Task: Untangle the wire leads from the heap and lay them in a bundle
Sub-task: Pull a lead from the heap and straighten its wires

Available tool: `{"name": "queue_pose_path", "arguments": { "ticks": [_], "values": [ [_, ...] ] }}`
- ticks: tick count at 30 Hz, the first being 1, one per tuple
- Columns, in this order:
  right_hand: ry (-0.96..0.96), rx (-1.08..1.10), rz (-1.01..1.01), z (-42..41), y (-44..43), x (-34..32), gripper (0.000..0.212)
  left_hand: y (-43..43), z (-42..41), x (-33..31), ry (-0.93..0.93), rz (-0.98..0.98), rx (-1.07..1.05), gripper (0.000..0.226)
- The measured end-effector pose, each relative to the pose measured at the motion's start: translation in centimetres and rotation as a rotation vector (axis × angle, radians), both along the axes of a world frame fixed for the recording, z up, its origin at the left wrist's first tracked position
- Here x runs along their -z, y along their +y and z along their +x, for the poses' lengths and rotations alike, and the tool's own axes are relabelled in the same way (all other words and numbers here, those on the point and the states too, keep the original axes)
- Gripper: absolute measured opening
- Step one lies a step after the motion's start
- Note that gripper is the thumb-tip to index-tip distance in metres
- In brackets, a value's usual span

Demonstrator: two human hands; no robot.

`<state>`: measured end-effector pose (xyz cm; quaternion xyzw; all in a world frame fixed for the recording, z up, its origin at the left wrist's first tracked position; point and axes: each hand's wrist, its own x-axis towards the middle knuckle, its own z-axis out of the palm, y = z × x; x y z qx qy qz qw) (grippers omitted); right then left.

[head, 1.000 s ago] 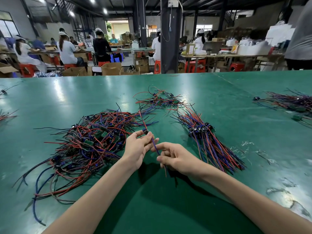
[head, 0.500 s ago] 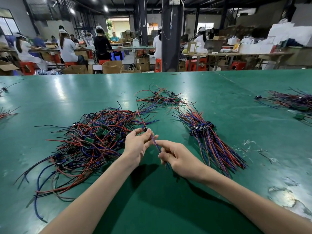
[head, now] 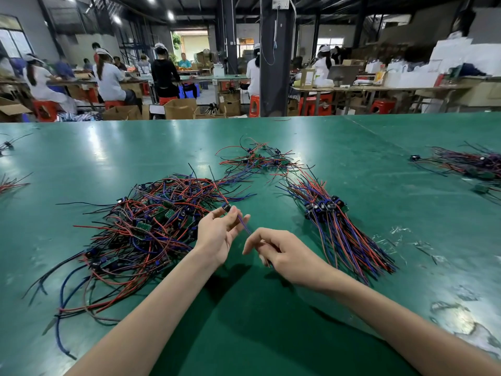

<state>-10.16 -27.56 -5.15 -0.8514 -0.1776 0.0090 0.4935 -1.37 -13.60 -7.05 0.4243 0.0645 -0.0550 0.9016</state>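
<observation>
On the left of the green bench (head: 244, 335) lay the heap (head: 141, 229), a loose tangle of red, blue and black leads with small green boards among them. Just beside its right edge our left hand (head: 217, 234) pinched one wire lead (head: 243, 226) between thumb and fingers, close under its small black part (head: 226, 207). A red wire ran from this part back up into the heap, so we judged that the lead was not yet fully free. The blue strand went down and to the right into our right hand (head: 284, 256), whose curled fingers gripped its lower end.

To the right of both hands the bundle (head: 339, 229) lay on the bench, its leads side by side and their black parts together in one row. Behind it was a small tangle (head: 257, 158), and far right another pile (head: 471, 164).

We judged the leads to be very light, thin and limp, and they would catch easily on their neighbours. The smooth insulation may slip. It seemed best to hold at the black part, the only firm place, and to draw slowly along the wire without a hard pull on the joints.
</observation>
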Motion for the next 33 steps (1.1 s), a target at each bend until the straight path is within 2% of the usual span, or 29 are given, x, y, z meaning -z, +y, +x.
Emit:
{"name": "queue_pose_path", "arguments": {
  "ticks": [3,6,11,16,22,28,33],
  "values": [
    [0.244,0.045,0.091,0.5,-0.2,0.0,0.032,-0.1,0.1,0.1,-0.004,0.011,-0.02,0.025],
    [0.356,0.029,0.155,0.5,-0.6,-0.5,0.028,-0.1,0.1,0.1,-0.006,0.015,-0.029,0.023],
    [0.395,-0.004,0.076,0.3,-0.9,-0.9,0.026,0.0,-0.2,-0.2,-0.01,0.018,-0.062,0.021],
    [0.443,0.04,0.084,0.5,-1.2,-1.2,0.028,0.0,-0.5,-0.2,-0.044,0.023,-0.098,0.022],
    [0.411,-0.05,0.112,0.2,-1.0,-1.4,0.026,0.2,-0.2,-0.3,-0.044,-0.005,-0.125,0.014],
    [0.367,-0.002,0.06,0.2,-0.9,-1.4,0.025,0.1,-0.3,-0.4,-0.042,0.012,-0.167,0.013],
    [0.378,-0.001,0.078,0.4,-0.9,-1.2,0.021,0.0,-0.5,-0.5,-0.044,0.028,-0.199,0.024]
  ]
}}
